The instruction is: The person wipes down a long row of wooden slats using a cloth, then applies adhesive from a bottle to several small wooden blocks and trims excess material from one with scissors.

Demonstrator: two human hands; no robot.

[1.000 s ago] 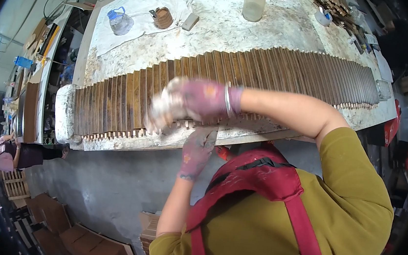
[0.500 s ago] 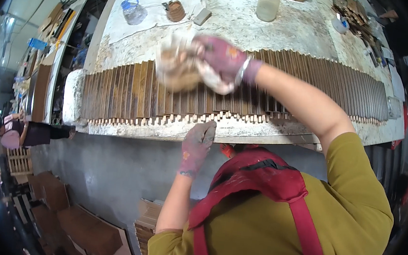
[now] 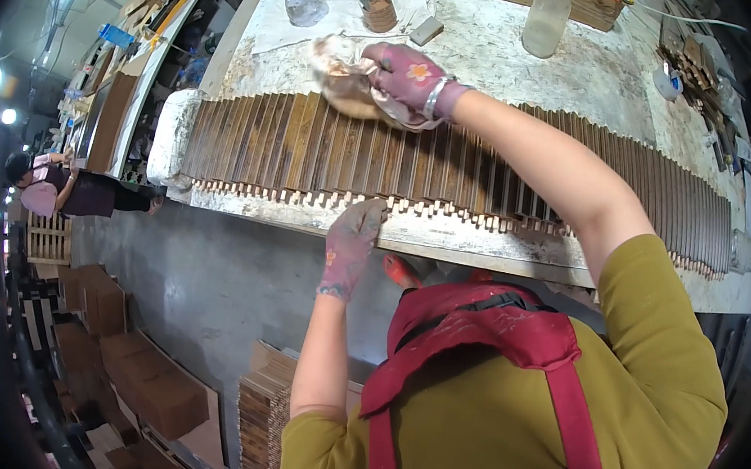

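A long row of brown wooden slats [image 3: 382,163] lies side by side across the table, pale tenons showing at the near ends. My right hand [image 3: 413,80], in a purple glove with a flower print, grips a crumpled, stained whitish cloth [image 3: 343,59] over the far ends of the slats. Part of the cloth hangs below the palm and covers a few slats. At the table's near edge my left hand [image 3: 352,241], gloved alike with grey fingertips, rests against the tenons. Its fingers are pressed together, and whatever may be in them is hidden.
Behind the slats stand a clear jug [image 3: 304,6], a brown round container [image 3: 378,15], a grey block [image 3: 427,31] and a cloudy bottle [image 3: 547,20]. A white wrapped block [image 3: 175,138] ends the row at left. Stacked slats [image 3: 262,423] stand below; a person [image 3: 64,186] is far left.
The view has shifted, so the table sits higher and further right. My right hand has carried the cloth to the slats' far ends. My left hand stays by the near edge.
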